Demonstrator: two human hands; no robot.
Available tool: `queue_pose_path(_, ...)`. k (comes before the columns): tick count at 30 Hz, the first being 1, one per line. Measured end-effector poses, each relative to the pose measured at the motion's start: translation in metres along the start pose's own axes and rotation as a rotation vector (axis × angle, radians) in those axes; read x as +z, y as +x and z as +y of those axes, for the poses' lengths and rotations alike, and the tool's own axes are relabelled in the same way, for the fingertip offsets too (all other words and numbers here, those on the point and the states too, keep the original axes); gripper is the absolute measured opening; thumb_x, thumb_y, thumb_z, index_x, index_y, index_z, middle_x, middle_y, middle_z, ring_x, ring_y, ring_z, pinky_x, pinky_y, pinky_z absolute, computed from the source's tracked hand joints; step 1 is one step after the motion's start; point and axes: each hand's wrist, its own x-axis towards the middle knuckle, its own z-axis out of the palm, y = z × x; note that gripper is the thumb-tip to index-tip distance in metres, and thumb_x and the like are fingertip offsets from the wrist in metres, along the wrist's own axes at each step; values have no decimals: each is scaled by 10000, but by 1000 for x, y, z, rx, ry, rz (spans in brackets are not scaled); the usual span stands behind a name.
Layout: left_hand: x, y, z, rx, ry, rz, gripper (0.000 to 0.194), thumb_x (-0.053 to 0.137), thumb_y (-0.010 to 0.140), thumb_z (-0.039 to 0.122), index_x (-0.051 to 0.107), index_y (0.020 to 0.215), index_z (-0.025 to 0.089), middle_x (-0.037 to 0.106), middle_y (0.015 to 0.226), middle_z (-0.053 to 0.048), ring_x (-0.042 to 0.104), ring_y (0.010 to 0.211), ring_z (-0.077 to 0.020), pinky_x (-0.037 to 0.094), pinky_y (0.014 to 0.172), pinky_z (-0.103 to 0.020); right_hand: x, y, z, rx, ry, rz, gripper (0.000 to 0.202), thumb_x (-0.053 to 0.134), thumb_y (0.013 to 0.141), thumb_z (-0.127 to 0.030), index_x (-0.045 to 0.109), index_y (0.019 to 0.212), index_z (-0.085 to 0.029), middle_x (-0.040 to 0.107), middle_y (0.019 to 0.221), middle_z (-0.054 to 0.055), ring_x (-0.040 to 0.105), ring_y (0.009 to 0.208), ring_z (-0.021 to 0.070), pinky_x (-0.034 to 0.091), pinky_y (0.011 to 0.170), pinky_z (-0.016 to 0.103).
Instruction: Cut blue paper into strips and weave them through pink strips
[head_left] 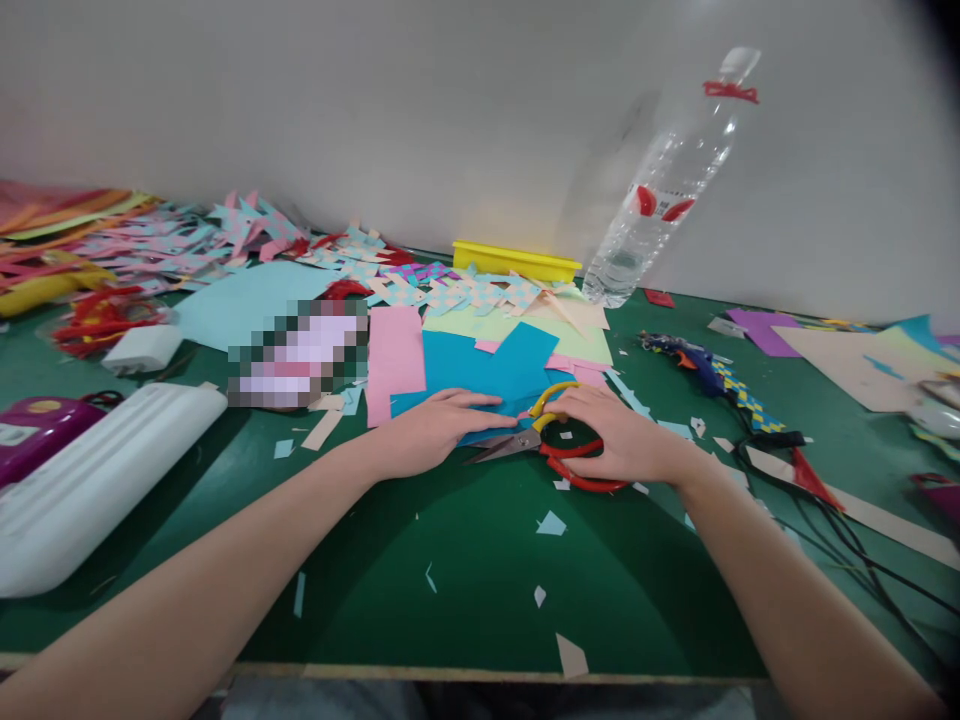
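Observation:
My right hand (pixel 622 430) is closed around the handles of a pair of scissors (pixel 529 440), one handle yellow and the other red. Their metal blades point left, a little apart, just below my left hand's fingertips. My left hand (pixel 427 430) lies nearly flat with fingers stretched out, pressing on blue paper (pixel 480 365); its thumb is hidden. Beneath and beside the blue sheets are pink paper (pixel 396 355) and pale green paper (pixel 592 345). Small paper scraps (pixel 551 523) lie scattered around the scissors and nearer to me.
A clear plastic bottle (pixel 667 190) stands tilted in view by the wall, right of a yellow tray (pixel 514 262). Woven paper strips (pixel 465 293) lie behind. Left are a blurred-out phone (pixel 300 355), a white charger (pixel 142 348) and a long white device (pixel 112 480). Black cords (pixel 847 540) lie right.

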Motion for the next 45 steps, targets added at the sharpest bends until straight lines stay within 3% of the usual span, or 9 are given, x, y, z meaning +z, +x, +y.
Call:
queue_pose_path(3,1,1,4,37,27,42,681,230,863,-46,349,1400,357,384,1465,23,275,1366,-184,210,1091,-431,-2,-2,1,8,-21,31,516,627,755,-462,541,1220,-255,574,1202,95,490,1155,296,384,988,476)
queue_pose_path(5,0,2,7,44,30,97,678,220,846,-65,368,1392,309,434,1428,2,292,1352,-165,223,1083,-408,-4,-3,2,10,-35,40,514,636,744,-460,556,1208,-254,579,1201,95,504,1138,298,382,990,474)
queue_pose_path(10,-7,1,5,5,1,210,425,291,946,94,513,1280,235,566,1286,-36,429,1234,-179,322,1017,-368,-11,-10,8,28,-52,29,482,621,762,-425,563,1210,-255,576,1239,85,503,1168,298,402,981,446)
queue_pose_path(15,-11,-1,3,70,-7,140,314,379,980,255,559,1236,277,597,1263,5,430,1240,-177,309,1033,-358,-15,-16,19,32,-44,34,457,627,751,-380,566,1197,-299,561,1283,52,495,1206,294,393,988,448)
queue_pose_path(22,-5,-1,1,132,68,45,580,288,907,6,384,1378,332,424,1441,69,315,1333,-160,259,1058,-356,-20,-18,20,61,-33,17,454,635,740,-357,573,1180,-263,561,1285,68,505,1195,289,381,1001,440)
queue_pose_path(27,-3,-1,-1,106,75,26,679,271,861,-50,326,1409,348,440,1429,36,328,1335,-169,261,1059,-369,-15,-16,19,55,-17,20,429,614,766,-376,572,1182,-277,551,1295,67,486,1217,295,371,1011,467)
queue_pose_path(36,0,0,-4,51,105,-2,653,259,899,-16,285,1428,367,404,1449,-5,340,1327,-196,259,1057,-392,-12,-10,7,62,-22,7,449,599,783,-399,547,1202,-248,557,1284,77,491,1201,292,374,1020,454)
queue_pose_path(45,3,0,-7,39,121,-3,651,288,901,-8,287,1423,382,397,1453,12,316,1341,-195,255,1059,-379,-13,-13,14,68,-18,-11,480,580,802,-442,532,1243,-256,532,1320,79,438,1257,301,351,1033,479)
